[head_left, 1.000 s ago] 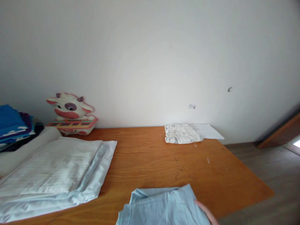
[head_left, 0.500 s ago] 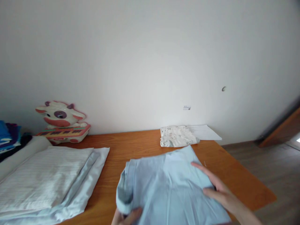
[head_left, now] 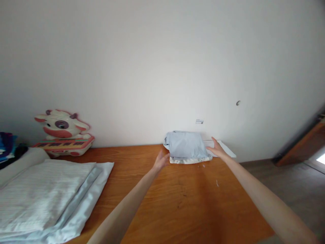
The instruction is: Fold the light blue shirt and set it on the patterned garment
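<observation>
A folded light-blue garment (head_left: 187,145) lies at the back of the table, close to the wall. Beneath it shows the edge of a folded white patterned cloth (head_left: 189,160). My left hand (head_left: 161,160) is at the front left corner of this stack, fingers apart and holding nothing. On the other side, my right hand (head_left: 216,149) is spread open just right of the garment, above some white paper (head_left: 226,149). Whether either hand's fingertips brush the fabric I cannot tell.
Left on the wooden table (head_left: 177,210) lies a larger pile of pale folded cloths (head_left: 48,193). Behind it stands a cow-shaped toy keyboard (head_left: 64,134). Dark and blue fabric (head_left: 7,145) sits at the far left. The wall (head_left: 142,74) rises directly behind the table.
The light-blue garment has gone from the near edge, where both hands held it, to the back, on top of the patterned cloth. Both hands have let go of it.
</observation>
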The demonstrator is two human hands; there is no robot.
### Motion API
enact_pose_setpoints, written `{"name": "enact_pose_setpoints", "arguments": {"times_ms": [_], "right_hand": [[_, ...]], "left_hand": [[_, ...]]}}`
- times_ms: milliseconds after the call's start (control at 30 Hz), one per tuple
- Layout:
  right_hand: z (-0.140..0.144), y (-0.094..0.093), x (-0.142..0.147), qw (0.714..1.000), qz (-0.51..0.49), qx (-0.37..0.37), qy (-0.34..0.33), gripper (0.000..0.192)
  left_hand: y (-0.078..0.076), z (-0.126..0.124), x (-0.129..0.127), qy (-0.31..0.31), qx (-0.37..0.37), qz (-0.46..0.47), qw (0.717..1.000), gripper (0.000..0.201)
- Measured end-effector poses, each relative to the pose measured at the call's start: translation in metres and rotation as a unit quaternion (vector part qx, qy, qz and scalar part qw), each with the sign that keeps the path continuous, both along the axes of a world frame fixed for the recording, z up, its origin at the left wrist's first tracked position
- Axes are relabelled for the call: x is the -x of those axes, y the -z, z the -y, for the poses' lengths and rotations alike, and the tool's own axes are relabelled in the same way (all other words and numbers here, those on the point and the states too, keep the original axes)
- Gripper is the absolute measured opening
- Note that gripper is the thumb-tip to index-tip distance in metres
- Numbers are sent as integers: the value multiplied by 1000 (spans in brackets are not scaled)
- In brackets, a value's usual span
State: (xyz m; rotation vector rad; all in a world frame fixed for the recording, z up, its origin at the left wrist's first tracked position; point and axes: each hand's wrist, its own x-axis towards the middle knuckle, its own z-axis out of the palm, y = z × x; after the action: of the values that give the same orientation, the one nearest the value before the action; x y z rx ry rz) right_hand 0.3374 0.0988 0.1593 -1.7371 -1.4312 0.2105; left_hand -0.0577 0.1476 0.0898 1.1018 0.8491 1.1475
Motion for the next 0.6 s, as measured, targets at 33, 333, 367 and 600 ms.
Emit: {"name": "enact_pose_setpoints", "arguments": {"times_ms": [33,333,367,600], "right_hand": [[9,22,5,1000,9,-2,5,82],[75,151,116,998,63,18,-8,50],[78,154,126,997,76,13,1,50],[71,166,136,986,167,-4,23,69]], "left_hand": [[20,13,13,-5,12,-14,1000,78],[79,124,198,-24,-118,-179,976,45],[76,138,222,-51,-155,-238,957,42],[96,267,327,-196,-183,-398,877,51]]}}
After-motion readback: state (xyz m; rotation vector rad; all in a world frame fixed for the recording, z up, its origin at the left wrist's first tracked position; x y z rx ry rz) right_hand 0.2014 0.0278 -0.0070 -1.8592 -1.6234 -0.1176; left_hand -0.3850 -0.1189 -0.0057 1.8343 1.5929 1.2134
